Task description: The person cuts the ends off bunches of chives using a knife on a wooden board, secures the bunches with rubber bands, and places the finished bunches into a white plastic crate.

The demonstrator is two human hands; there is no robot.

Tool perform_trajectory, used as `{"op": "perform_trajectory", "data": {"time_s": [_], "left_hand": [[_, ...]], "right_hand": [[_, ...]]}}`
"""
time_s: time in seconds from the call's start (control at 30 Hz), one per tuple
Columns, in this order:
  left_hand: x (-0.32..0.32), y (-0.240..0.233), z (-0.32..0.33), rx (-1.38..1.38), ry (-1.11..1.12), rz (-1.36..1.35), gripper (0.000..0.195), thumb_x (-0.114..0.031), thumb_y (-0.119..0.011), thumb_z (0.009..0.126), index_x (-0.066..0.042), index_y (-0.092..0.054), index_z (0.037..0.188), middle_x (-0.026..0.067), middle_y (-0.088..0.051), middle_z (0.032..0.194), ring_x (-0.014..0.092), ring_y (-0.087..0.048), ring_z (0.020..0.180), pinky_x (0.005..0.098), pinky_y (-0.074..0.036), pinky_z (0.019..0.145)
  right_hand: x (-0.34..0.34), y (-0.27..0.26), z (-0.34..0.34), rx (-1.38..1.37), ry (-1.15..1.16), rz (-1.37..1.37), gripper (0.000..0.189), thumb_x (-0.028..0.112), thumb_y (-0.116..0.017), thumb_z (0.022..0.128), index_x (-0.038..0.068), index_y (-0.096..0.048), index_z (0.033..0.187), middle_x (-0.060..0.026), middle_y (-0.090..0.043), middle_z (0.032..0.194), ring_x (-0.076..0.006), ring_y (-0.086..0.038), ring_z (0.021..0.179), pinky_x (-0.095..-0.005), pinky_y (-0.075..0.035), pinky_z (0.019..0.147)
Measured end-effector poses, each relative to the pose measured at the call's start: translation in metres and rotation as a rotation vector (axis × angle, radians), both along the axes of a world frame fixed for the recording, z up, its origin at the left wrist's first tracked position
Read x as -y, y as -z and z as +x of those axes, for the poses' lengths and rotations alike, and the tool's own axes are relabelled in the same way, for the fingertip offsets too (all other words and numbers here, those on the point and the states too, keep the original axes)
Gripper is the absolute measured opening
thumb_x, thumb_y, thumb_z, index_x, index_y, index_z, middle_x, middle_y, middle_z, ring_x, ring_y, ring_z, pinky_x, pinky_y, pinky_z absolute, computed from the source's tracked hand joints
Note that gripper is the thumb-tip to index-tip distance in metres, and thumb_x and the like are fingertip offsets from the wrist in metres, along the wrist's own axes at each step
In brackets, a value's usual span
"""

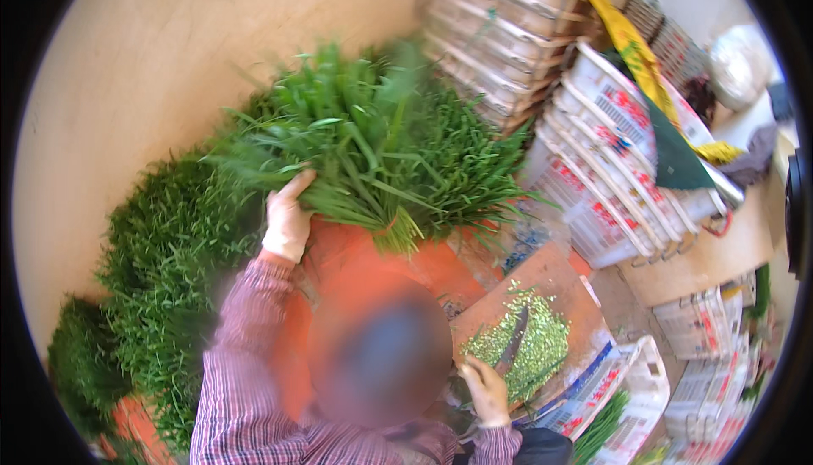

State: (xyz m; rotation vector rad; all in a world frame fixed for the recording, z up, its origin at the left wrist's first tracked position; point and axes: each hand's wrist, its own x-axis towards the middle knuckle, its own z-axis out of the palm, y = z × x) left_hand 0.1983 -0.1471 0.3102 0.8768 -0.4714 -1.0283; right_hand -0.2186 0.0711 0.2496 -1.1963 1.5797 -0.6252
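Observation:
My left hand (289,220), in a pale glove, is at the left side of a bunch of long green leafy stalks (375,179), tied near its cut ends. The thumb shows against the leaves; the other fingers are hidden, and some leaves are motion-blurred. On the right, my right hand (488,392) is closed at the near end of a knife (516,341), its grip mostly covered. The dark blade lies over finely chopped pale green stalks (546,338) on a reddish-brown board (476,322).
Piles of green stalks (171,262) line the wall at left and behind the bunch. Stacked white plastic crates (597,160) stand at upper right, more crates (495,26) behind. A crate (654,370) with green stalks sits beside the board. A blurred round shape covers the middle.

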Motion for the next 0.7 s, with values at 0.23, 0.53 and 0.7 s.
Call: {"op": "perform_trajectory", "data": {"time_s": [0.23, 0.53, 0.7], "left_hand": [[-0.081, -0.094, -0.112, -0.396, 0.279, -0.141, 0.029, -0.015, -0.066, 0.099, -0.006, -0.066, 0.127, 0.0049, -0.070, 0.123, 0.022, -0.068, 0.108, 0.0373, -0.056, 0.097], [-0.154, 0.099, -0.090, -0.158, 0.800, -0.178, 0.049, -0.035, -0.066, 0.098, -0.007, -0.061, 0.138, 0.0153, -0.068, 0.130, 0.032, -0.066, 0.115, 0.0494, -0.053, 0.102], [-0.153, 0.057, -0.131, 0.542, 1.216, -0.007, 0.043, -0.031, -0.067, 0.097, -0.005, -0.066, 0.132, 0.0162, -0.071, 0.126, 0.031, -0.068, 0.114, 0.0433, -0.052, 0.102]], "right_hand": [[0.073, 0.077, 0.084, 1.071, 0.103, 0.055, 0.074, 0.052, -0.057, 0.104, 0.000, -0.043, 0.155, -0.0168, -0.050, 0.155, -0.0303, -0.047, 0.143, -0.0457, -0.039, 0.118], [0.061, -0.026, 0.041, 1.471, 0.518, -0.550, 0.084, 0.059, -0.069, 0.093, 0.007, -0.043, 0.153, -0.0092, -0.053, 0.149, -0.0260, -0.050, 0.136, -0.0457, -0.039, 0.117], [0.050, -0.026, -0.030, 1.212, 0.710, -0.774, 0.067, 0.037, -0.077, 0.091, 0.003, -0.053, 0.143, -0.0090, -0.062, 0.136, -0.0250, -0.060, 0.123, -0.0436, -0.048, 0.108]]}}
